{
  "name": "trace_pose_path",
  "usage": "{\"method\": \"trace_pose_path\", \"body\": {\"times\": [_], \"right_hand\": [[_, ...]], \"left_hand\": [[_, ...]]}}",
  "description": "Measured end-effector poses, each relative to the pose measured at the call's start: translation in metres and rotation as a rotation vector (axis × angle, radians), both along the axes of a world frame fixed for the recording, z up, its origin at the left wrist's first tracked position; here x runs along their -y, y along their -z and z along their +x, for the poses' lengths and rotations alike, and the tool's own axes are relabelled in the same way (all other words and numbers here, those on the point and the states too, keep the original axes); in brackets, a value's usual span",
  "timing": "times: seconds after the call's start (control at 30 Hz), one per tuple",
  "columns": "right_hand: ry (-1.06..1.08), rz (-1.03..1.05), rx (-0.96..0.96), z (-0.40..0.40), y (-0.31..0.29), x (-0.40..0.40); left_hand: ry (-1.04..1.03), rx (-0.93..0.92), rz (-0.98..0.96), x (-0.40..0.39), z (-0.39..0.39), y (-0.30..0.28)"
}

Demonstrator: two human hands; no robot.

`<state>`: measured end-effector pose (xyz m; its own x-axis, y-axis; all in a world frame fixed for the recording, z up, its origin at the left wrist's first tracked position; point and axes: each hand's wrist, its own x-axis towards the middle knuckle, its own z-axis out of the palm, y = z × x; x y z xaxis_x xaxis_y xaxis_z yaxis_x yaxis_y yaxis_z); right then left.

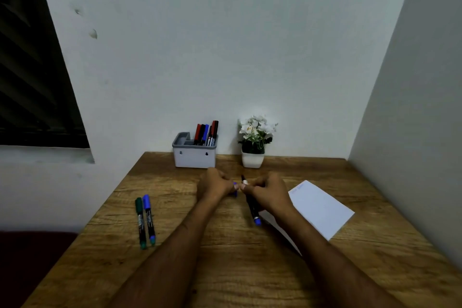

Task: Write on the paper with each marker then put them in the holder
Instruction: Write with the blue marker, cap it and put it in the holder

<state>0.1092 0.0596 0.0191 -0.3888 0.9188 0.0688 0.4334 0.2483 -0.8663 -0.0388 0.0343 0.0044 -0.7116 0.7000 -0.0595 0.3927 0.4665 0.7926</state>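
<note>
We see white-and-grey plastic holder [194, 155] at back of brown wooden table [225, 270], by wall. Right part holds red, black, blue markers [207, 134], standing up; left part looks bare. Small white pot of white flowers [253, 144] just beside holder.

Our left hand [215, 184] curls round blue cap [235, 189]. Our right hand [267, 190] grips black marker with blue end [252, 207], tip up.

White paper sheet [322, 210] lies under right arm, near right wall. Green marker [140, 224] and blue marker [149, 220] lie touching, near left table edge.

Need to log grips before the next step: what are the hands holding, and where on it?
The right hand grips the uncapped blue marker near its tip end. The left hand pinches its blue cap.
</note>
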Motion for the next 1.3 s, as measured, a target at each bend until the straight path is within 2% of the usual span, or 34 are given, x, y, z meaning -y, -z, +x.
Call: {"method": "trace_pose_path", "body": {"times": [0.3,0.47,0.6,0.7,0.77,0.9,1.0,1.3], "right_hand": [[0.094,-0.068,-0.197,0.031,0.003,-0.013],[0.06,-0.175,-0.498,0.054,-0.003,-0.018],[0.046,-0.398,-0.864,0.072,-0.002,-0.034],[0.084,-0.408,-0.98,0.086,0.003,-0.039],[0.141,-0.382,-0.94,0.094,0.007,-0.04],[0.231,-0.158,-0.626,0.107,0.015,-0.041],[0.243,-0.032,-0.465,0.11,0.023,-0.041],[0.136,0.172,-0.126,0.102,0.031,-0.044]], "left_hand": [[0.025,-0.164,0.004,-0.005,0.007,0.01],[0.055,-0.245,0.192,-0.004,0.015,0.01],[0.331,-0.326,0.357,-0.004,0.037,0.006],[0.564,-0.392,0.362,-0.007,0.054,0.004],[0.678,-0.405,0.316,-0.01,0.063,0.007],[0.8,-0.417,0.235,-0.016,0.072,0.017],[0.836,-0.418,0.219,-0.016,0.073,0.025],[0.827,-0.424,0.227,-0.017,0.072,0.037]]}}
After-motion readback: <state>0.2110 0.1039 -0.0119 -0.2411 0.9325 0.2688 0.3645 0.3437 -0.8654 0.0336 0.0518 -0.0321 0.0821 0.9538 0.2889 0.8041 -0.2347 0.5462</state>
